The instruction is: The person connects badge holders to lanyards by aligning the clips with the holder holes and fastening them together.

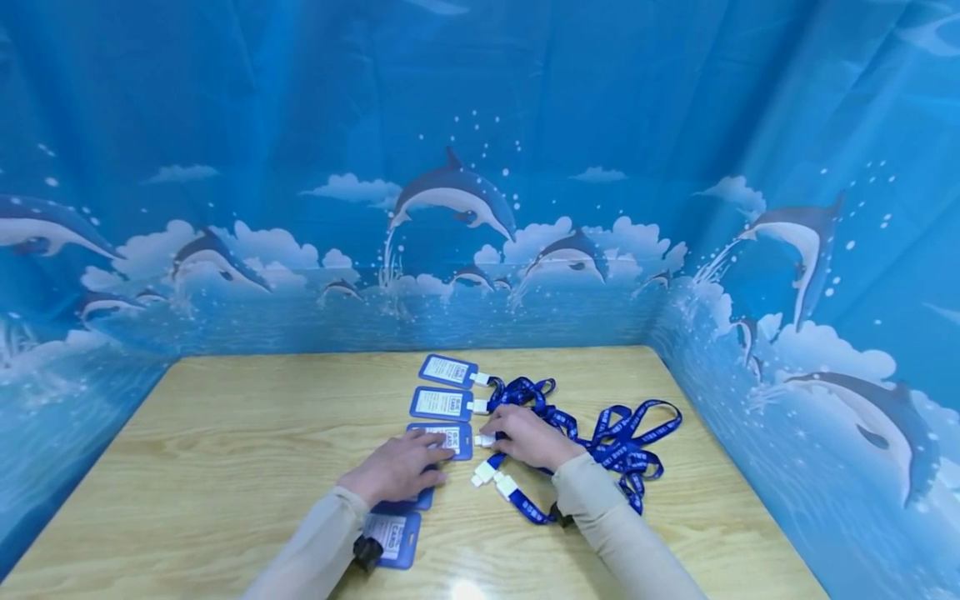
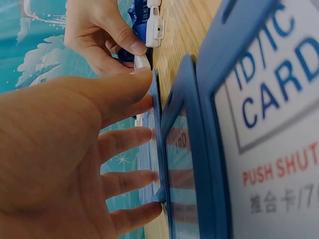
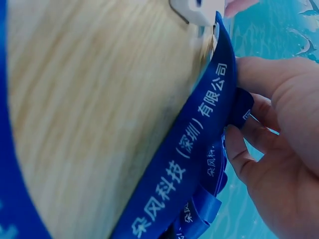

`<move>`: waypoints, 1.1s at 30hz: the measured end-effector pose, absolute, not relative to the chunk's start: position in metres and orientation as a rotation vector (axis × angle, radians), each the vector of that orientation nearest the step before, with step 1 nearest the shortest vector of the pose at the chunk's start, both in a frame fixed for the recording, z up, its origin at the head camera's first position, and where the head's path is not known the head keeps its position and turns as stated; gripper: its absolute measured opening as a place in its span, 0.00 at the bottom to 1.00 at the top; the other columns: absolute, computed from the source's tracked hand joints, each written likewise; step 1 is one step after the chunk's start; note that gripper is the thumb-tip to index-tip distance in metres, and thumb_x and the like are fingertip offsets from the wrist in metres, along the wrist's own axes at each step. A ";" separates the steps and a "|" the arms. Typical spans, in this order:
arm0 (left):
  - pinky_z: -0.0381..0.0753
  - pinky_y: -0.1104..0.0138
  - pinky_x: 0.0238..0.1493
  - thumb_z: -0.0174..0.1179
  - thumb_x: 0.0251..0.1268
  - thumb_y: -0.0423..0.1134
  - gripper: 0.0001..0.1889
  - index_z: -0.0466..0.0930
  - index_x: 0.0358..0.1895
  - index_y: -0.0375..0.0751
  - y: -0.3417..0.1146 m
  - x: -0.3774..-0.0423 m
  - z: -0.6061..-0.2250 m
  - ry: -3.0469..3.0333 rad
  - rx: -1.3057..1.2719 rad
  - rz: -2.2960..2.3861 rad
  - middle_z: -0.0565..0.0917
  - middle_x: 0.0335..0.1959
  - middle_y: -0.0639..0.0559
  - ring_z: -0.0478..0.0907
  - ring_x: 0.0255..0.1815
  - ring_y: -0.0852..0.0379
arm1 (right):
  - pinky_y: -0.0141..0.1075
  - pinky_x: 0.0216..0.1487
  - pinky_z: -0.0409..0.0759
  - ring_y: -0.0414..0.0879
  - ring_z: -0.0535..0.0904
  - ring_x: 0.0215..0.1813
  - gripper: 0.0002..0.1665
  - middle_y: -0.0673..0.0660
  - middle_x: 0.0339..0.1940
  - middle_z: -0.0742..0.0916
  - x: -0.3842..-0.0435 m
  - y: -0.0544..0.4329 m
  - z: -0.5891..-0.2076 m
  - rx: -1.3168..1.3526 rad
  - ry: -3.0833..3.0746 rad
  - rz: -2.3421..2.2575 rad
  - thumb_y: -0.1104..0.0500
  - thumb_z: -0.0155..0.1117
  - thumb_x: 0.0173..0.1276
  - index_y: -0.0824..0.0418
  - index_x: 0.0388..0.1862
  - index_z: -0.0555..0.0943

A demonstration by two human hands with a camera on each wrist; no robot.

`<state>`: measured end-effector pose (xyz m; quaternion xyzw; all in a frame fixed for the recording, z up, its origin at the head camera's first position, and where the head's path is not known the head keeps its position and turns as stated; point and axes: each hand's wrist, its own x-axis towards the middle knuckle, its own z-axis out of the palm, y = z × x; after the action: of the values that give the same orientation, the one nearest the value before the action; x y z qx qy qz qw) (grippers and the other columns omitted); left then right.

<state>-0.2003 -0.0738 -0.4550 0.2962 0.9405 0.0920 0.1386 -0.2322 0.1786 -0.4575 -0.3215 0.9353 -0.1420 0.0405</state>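
My left hand (image 1: 397, 468) lies with its fingers spread and fairly straight over a blue ID card holder (image 1: 463, 442), fingertips on its face. Beside the holder's slotted end, my right hand (image 1: 531, 437) pinches the white plastic clip (image 1: 484, 440) of a blue lanyard between thumb and finger. In the left wrist view that clip (image 2: 141, 61) sits close by my left thumb. The right wrist view shows the printed blue strap (image 3: 199, 119) running past the right fingers. Another card holder (image 1: 423, 498) is partly hidden under my left hand.
Two card holders (image 1: 441, 404) farther back lie against white clips of lanyards. A nearer card holder (image 1: 405, 542) is partly covered by the left wrist. Two loose white clips (image 1: 484, 473) lie in front of the right hand. Tangled blue lanyards (image 1: 626, 454) spread over the wooden table's right side.
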 end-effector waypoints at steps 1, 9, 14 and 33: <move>0.67 0.40 0.73 0.56 0.74 0.55 0.24 0.75 0.70 0.56 -0.073 -0.200 -0.455 2.719 0.861 0.268 0.70 0.75 0.49 0.62 0.77 0.41 | 0.38 0.56 0.83 0.43 0.81 0.51 0.17 0.51 0.49 0.86 -0.232 0.178 -0.458 -0.988 2.864 -0.429 0.57 0.69 0.69 0.56 0.56 0.86; 0.67 0.39 0.72 0.57 0.74 0.54 0.24 0.75 0.70 0.54 -0.073 -0.200 -0.455 2.720 0.884 0.305 0.70 0.75 0.48 0.62 0.77 0.40 | 0.38 0.56 0.83 0.42 0.81 0.51 0.18 0.51 0.49 0.85 -0.231 0.174 -0.461 -0.971 2.871 -0.407 0.58 0.69 0.69 0.55 0.57 0.86; 0.65 0.39 0.73 0.56 0.75 0.54 0.25 0.74 0.71 0.54 -0.072 -0.200 -0.455 2.708 0.869 0.325 0.69 0.76 0.49 0.61 0.78 0.38 | 0.40 0.60 0.82 0.43 0.82 0.53 0.17 0.50 0.51 0.86 -0.232 0.173 -0.460 -0.905 2.866 -0.449 0.59 0.68 0.70 0.55 0.57 0.86; 0.58 0.42 0.78 0.54 0.76 0.55 0.28 0.69 0.74 0.54 -0.071 -0.198 -0.458 2.668 0.835 0.328 0.64 0.79 0.51 0.55 0.81 0.39 | 0.43 0.61 0.83 0.50 0.84 0.55 0.17 0.57 0.53 0.87 -0.233 0.165 -0.466 -0.898 2.927 -0.437 0.63 0.69 0.67 0.60 0.54 0.86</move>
<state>-0.1983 -0.0708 -0.4579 0.2927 0.9352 0.1150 0.1626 -0.2333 0.1649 -0.4659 -0.2903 0.9461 -0.1412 0.0246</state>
